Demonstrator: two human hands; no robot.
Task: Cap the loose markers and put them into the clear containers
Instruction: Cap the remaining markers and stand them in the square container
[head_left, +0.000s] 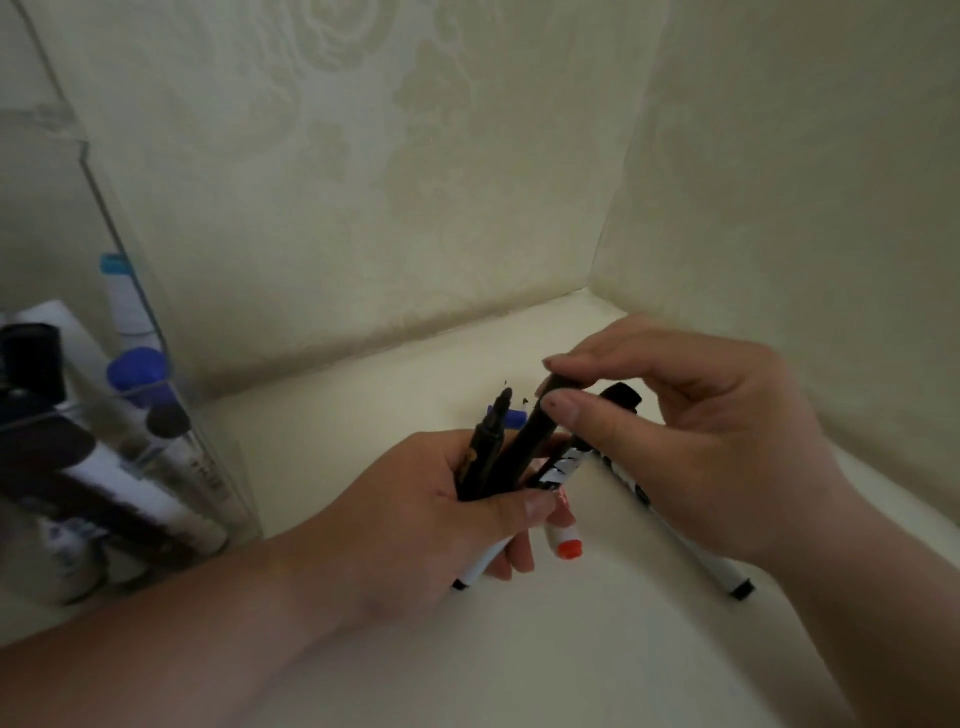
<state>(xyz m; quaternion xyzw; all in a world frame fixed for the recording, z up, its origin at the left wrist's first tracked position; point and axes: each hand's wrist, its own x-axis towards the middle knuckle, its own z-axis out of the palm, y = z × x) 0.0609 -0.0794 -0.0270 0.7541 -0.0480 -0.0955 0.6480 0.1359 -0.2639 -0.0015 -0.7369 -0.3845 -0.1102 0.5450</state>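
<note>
Gripping several markers (519, 452), L hand (415, 509) sits under R hand (701, 447), which pinches black cap (551, 389) atop one.

A cream tabletop (519, 654) runs back into a corner (591, 292). Left of the corner rises a pale wall (363, 171) embossed with a faint flower pattern. Right of the corner a second wall (789, 171), same colour, meets it. A shadowed seam runs leftward from the corner along the tabletop's back edge.
</note>
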